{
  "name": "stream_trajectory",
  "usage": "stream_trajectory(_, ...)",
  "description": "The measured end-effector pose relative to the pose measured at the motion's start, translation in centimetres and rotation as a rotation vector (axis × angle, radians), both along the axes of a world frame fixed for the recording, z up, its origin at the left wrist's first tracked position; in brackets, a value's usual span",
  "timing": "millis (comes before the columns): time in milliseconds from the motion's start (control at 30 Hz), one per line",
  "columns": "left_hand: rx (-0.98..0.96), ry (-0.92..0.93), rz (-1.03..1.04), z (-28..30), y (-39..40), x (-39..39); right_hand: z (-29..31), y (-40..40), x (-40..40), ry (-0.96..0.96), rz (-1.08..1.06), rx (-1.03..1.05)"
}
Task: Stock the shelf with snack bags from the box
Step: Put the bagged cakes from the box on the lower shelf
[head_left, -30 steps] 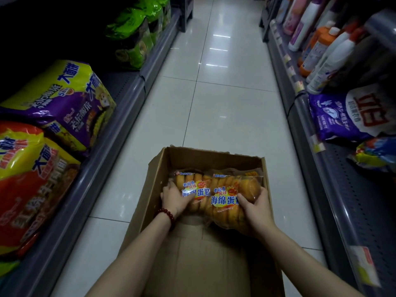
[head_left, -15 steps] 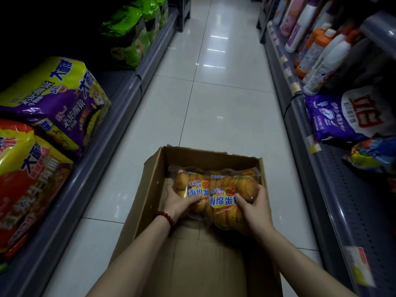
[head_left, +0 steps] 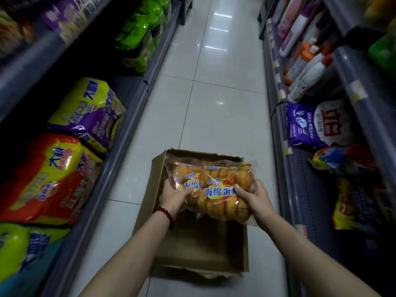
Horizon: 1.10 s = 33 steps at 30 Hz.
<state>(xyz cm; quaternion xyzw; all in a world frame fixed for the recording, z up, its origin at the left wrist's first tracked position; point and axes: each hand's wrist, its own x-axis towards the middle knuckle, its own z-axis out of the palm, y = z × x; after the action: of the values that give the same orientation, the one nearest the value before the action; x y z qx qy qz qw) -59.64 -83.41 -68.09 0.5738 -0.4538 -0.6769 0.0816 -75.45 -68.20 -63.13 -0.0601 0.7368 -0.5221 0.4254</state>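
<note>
Aisle floor carries the cardboard box; above it, left hand and right hand clasp both sponge-cake bags, lengthwise left-right, shelves on either side.

I see glossy white tile floor running down aisle; open cardboard box sits directly on it, between shelves. Left lower shelf carries purple-yellow bag, red-yellow bag, green bags farther back. Right lower shelf carries white bottles, purple-white sack, colourful bags nearer me.
</note>
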Motion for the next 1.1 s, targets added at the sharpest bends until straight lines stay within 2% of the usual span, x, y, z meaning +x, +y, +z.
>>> stream_trajectory(367, -0.036, 0.074, 0.098, 30.4, -0.9, 8.0, 28.5, -1.0, 2.5, -0.278, 0.11, -0.147)
stream_trajectory(500, -0.089, 0.091, 0.189, 41.0, -0.4, 11.0, 39.0, -2.2, 4.2, -0.27, 0.254, -0.175)
stream_trajectory(633, -0.152, 0.141, 0.292, 50.0, 1.2, 14.0, 48.1, -3.9, 5.6, -0.165, 0.382, -0.184)
stream_trajectory(867, -0.23, 0.195, 0.505, 60.7, 4.6, 19.2, 58.5, -6.5, 7.8, -0.082, 0.635, -0.21)
stream_trajectory(1100, -0.311, 0.197, 0.693, 65.9, 7.7, 26.0, 63.4, -9.8, 12.4, -0.257, 0.818, -0.145)
